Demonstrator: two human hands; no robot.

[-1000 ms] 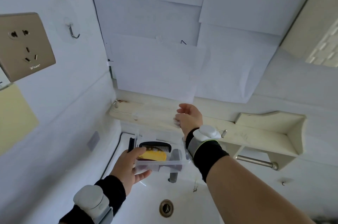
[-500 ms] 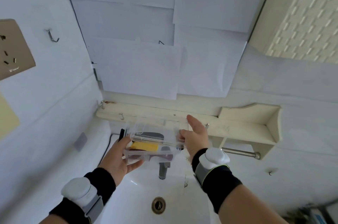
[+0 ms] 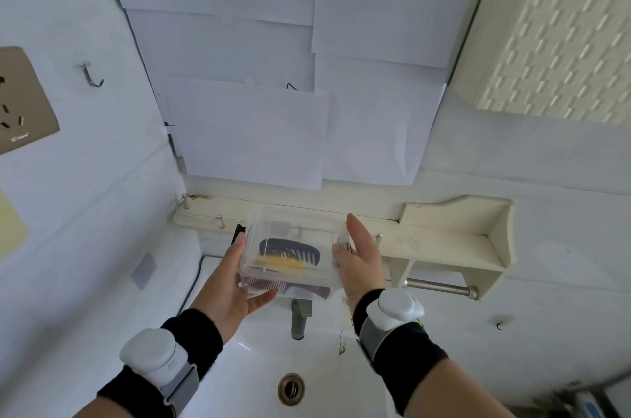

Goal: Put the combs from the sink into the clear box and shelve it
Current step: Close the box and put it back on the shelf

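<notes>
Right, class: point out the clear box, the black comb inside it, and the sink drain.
clear box (image 3: 259, 233): head view, on its transparent left wall.
black comb (image 3: 290, 247): head view, on the solid dark spine above the teeth.
sink drain (image 3: 291, 389): head view, on the middle of the metal ring.

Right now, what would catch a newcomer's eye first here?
A clear box held up between the left hand and right hand, in front of the cream shelf. Inside lie a dark comb and a yellow comb. Below, the white sink.
</notes>
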